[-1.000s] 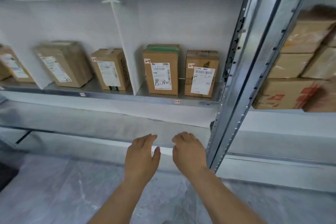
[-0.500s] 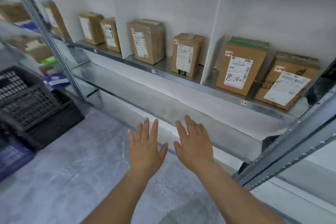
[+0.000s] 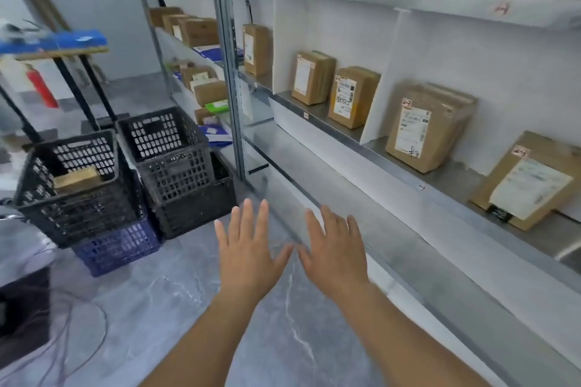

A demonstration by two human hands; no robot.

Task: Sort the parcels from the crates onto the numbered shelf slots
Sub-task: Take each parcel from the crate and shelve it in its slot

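Hands free: our left hand point(image 3: 248, 256) and right hand point(image 3: 334, 253) spread wide, holding nothing, ready for the black crate point(image 3: 74, 188) where one parcel point(image 3: 77, 178) waits; others stand labels-out on the shelf point(image 3: 440, 185).

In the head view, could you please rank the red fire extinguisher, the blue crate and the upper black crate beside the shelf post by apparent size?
1. Upper black crate
2. Blue crate, partly hidden under another black crate
3. Red fire extinguisher, farther away, so its true size is unsure
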